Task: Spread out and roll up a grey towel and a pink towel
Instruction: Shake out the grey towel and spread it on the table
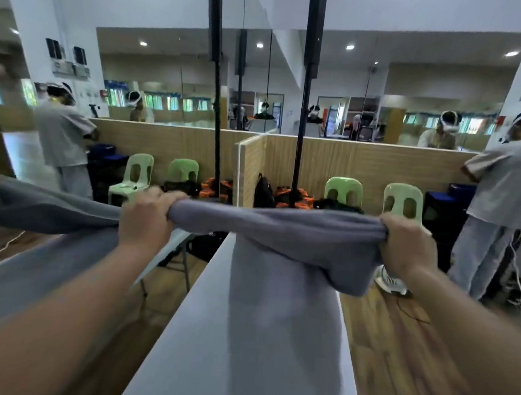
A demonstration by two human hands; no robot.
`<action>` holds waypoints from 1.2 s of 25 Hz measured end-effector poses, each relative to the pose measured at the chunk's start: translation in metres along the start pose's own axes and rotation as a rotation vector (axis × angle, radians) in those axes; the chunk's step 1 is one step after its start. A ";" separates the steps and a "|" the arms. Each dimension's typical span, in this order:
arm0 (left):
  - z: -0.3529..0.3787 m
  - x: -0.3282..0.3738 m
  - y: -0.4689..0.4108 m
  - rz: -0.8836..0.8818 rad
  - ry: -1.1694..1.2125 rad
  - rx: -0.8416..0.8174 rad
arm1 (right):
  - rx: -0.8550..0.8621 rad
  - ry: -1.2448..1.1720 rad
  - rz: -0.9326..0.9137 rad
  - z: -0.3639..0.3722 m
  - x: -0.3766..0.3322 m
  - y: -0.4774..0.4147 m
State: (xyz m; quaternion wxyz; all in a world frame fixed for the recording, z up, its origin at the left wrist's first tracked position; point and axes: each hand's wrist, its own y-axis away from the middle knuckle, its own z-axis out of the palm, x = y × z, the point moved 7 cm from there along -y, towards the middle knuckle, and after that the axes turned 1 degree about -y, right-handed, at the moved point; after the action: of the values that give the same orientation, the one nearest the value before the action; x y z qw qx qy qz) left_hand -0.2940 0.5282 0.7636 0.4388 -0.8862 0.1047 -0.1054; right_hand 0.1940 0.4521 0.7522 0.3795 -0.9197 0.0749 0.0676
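The grey towel [281,238] hung stretched in the air between both hands, its lower length draping down onto the white table [190,330]. The left hand [148,218] was fisted tight around one bunched top end, and the right hand [405,246] was clenched likewise on the other end.
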 end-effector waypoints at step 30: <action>0.011 -0.162 0.511 0.102 -0.047 -1.027 | -0.915 0.283 0.121 0.036 -0.041 0.585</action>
State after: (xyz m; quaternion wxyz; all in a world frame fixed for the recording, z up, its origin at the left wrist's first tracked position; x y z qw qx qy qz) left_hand -0.4936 0.2786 0.3328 -0.0462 -0.9833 0.1762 0.0010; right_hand 0.0405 0.0714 0.3323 -0.0827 -0.9864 0.1417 -0.0103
